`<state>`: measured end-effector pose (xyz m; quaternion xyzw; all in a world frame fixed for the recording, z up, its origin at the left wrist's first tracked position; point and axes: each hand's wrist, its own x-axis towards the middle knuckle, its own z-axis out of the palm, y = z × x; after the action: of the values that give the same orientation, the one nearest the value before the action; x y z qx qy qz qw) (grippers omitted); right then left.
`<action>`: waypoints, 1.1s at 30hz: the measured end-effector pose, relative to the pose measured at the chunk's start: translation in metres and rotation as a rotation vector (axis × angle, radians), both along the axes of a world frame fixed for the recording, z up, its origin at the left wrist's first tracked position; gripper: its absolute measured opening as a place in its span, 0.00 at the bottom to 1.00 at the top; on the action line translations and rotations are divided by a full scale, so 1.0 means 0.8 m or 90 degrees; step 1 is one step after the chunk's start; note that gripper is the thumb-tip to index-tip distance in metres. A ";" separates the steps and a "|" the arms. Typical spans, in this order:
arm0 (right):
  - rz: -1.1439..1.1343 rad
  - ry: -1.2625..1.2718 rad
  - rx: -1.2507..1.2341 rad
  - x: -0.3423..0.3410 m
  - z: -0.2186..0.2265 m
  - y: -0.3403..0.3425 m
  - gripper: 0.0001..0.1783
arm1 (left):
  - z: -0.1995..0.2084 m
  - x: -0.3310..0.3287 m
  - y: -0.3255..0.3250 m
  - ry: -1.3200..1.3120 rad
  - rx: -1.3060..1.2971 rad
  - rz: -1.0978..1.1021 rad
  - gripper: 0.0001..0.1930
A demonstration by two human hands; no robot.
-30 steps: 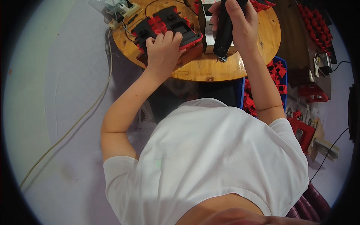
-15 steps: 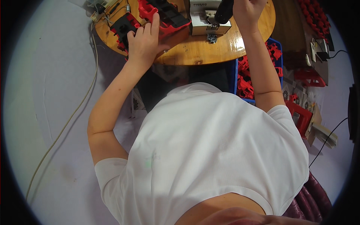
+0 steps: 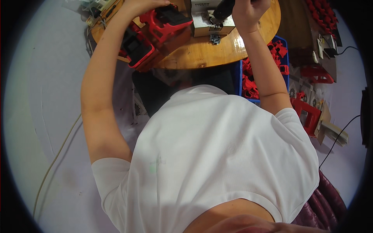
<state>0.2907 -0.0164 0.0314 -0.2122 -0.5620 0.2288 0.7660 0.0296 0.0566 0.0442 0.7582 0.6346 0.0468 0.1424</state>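
Observation:
My left hand (image 3: 149, 4) reaches to the far end of a red and black plastic part (image 3: 167, 25), with its visible fingers stretched out along the part's far edge. The upper frame edge cuts off some of this hand. Nearer to me, a second red and black part (image 3: 138, 48) lies at the table's left front edge, below my left forearm. My right hand (image 3: 250, 15) is closed round a black cylindrical power tool (image 3: 224, 9), whose lower end points left and down over a white box (image 3: 210, 31).
A small pile of screws (image 3: 215, 39) lies before the box on the round wooden table (image 3: 202, 58). Under its right side stands a blue crate (image 3: 286, 54) of red parts. Cables and small items lie at the far left; a red stool (image 3: 311, 118) stands at right.
My left hand has moved away from me to the far end of the red and black part. The second part now sits nearer the table edge. My right hand keeps the tool over the box.

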 end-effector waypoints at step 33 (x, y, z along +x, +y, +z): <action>0.070 -0.015 -0.066 -0.037 0.053 -0.004 0.23 | -0.100 -0.097 -0.055 0.045 0.244 0.046 0.39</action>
<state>0.2612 -0.0197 0.0738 -0.2231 -0.5692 0.2971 0.7334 -0.0477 0.0125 -0.0359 0.7495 0.6452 0.1453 -0.0290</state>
